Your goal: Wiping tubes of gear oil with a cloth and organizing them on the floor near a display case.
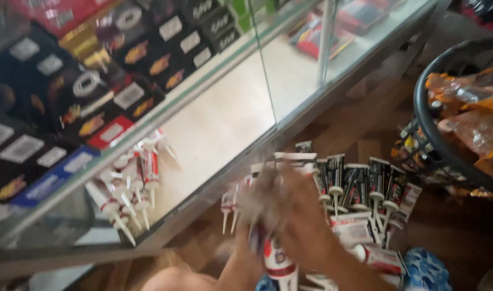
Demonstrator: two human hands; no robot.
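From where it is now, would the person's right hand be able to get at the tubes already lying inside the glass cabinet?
Probably yes. The right hand, blurred, is over the pile of tubes on the floor, beside the cabinet. The tubes on the shelf lie near the front edge, though I cannot tell whether a glass pane closes off that side.

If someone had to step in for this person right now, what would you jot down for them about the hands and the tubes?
Hands: both are blurred by motion and close together low in the picture. The right hand is over the loose pile; the left hand seems to grip a white and red tube, though the blur leaves that unsure.
Things: a pile of tubes with white nozzles lies on the wooden floor beside the glass display case.
Done: a small batch of shelved tubes already lies inside the case.
Left: most tubes are still outside, on the floor.
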